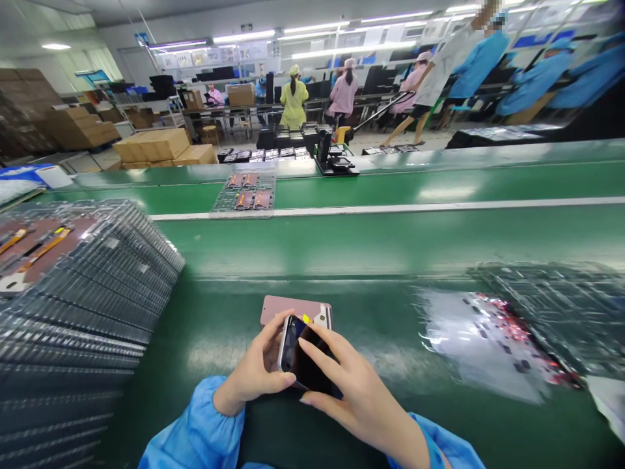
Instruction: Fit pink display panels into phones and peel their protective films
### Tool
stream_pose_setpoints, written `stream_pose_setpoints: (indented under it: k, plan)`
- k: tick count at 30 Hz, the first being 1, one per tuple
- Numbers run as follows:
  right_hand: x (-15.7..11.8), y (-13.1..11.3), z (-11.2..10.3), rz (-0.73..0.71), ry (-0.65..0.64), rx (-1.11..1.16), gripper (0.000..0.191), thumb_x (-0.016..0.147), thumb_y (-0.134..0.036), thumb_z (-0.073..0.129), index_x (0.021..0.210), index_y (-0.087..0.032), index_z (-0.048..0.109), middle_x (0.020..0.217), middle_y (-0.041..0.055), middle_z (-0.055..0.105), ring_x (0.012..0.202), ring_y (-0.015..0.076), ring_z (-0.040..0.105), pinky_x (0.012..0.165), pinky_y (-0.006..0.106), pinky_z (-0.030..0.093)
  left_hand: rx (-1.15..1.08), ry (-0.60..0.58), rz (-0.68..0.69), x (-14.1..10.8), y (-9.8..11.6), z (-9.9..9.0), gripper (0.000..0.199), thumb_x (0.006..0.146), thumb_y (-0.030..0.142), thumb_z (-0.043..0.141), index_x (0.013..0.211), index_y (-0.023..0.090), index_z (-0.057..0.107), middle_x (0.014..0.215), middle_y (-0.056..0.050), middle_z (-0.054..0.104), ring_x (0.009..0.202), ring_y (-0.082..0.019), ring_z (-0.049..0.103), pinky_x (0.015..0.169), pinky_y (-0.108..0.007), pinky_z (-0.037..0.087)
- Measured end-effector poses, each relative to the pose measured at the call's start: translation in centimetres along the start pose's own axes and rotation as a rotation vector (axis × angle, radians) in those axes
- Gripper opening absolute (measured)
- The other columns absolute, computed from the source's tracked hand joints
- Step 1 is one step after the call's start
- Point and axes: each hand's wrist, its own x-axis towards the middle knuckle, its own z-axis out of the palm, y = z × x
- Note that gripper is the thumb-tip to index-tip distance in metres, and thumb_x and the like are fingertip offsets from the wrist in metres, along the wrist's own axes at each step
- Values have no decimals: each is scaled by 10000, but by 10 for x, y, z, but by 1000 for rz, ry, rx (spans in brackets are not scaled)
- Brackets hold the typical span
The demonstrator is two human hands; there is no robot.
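Observation:
A dark, glossy phone (308, 365) with a silvery edge is held tilted between my hands, low over the green bench. My left hand (258, 365) wraps round its left side, thumb at the lower edge and fingers behind. Across the phone's dark face lie the fingers of my right hand (349, 378), with the thumb near its lower edge. Just beyond, a pinkish phone-sized panel (288, 306) with a white corner piece and a yellow tab lies on the bench, partly hidden by my hands and the phone.
A tall stack of clear plastic trays (112, 280) rises at left, pinkish panels on top. Clear film pieces (483, 339) and more trays (566, 306) lie at right. Another tray (244, 192) and a black fixture (334, 156) sit across the bench. Several people work beyond.

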Motion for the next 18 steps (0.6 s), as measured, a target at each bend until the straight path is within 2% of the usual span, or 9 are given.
stream_pose_setpoints:
  k: [8, 13, 18]
  plan:
    - [2, -2, -3, 0, -20, 28, 650, 922, -404, 619, 1493, -221, 368, 1475, 191, 464, 1379, 334, 438, 1049, 521, 498, -15, -38, 27, -1, -3, -4, 829, 721, 390, 813, 1459, 304, 444, 1421, -135, 554, 1352, -338, 477, 1089, -400, 414]
    - [3, -1, -4, -20, -35, 18, 609, 931, -394, 605, 1464, -184, 401, 1459, 219, 470, 1378, 335, 434, 1051, 540, 486, -8, -55, 8, 0, -3, -5, 832, 724, 392, 812, 1464, 329, 435, 1456, -127, 525, 1346, -334, 486, 1112, -426, 390]
    - [3, -2, -5, -22, -50, 12, 603, 913, -370, 634, 1442, -161, 434, 1462, 226, 467, 1377, 338, 431, 1057, 542, 479, -12, -62, 27, -1, -4, -5, 836, 717, 381, 821, 1459, 372, 435, 1507, -97, 477, 1409, -329, 404, 1155, -421, 334]
